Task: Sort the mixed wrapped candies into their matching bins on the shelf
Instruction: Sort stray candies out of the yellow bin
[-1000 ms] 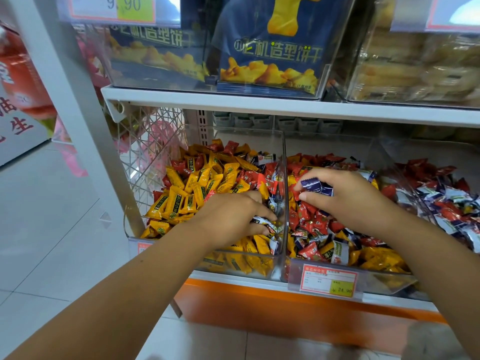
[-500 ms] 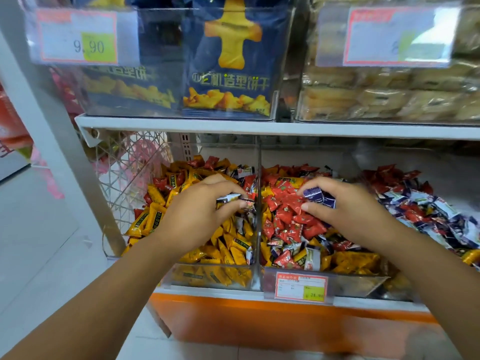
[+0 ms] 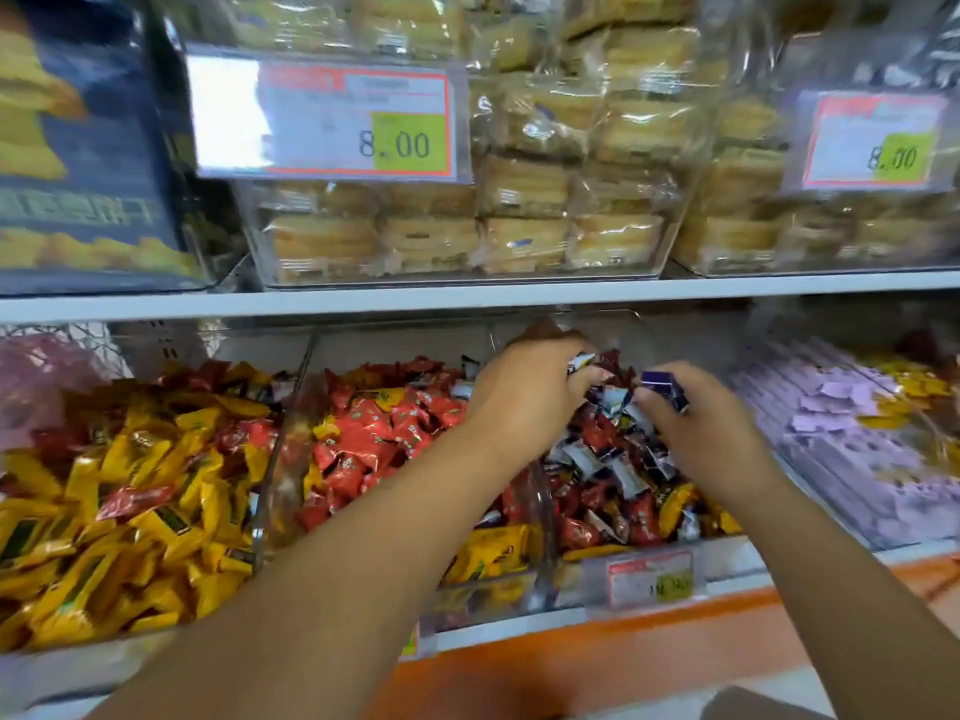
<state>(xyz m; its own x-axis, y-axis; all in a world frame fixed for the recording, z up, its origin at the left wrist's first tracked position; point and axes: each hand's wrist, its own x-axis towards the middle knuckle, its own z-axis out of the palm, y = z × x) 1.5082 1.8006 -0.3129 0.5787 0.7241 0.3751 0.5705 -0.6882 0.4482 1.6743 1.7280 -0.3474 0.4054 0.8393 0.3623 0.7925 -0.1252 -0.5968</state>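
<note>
Three clear bins of wrapped candies line the lower shelf. The left bin [image 3: 265,491] holds mostly yellow candies [image 3: 135,501], the middle bin [image 3: 543,506] mostly red candies [image 3: 374,439], and the third bin [image 3: 737,561] dark red and purple-white candies [image 3: 602,459]. My left hand [image 3: 524,392] hovers over the third bin's back and pinches a white-and-purple candy [image 3: 581,362]. My right hand [image 3: 701,428] is beside it over the same bin, pinching purple candies [image 3: 665,388] at its fingertips.
A bin of pale purple packets [image 3: 852,449] stands at the right. The white shelf board [image 3: 467,293] overhead carries clear boxes of wrapped cakes [image 3: 457,226] with price tags [image 3: 332,122]. An orange base strip [image 3: 571,662] runs below the bins.
Both hands have moved right, from the yellow and red bins to over the third bin, each still holding its candy. The view has swung right and up.
</note>
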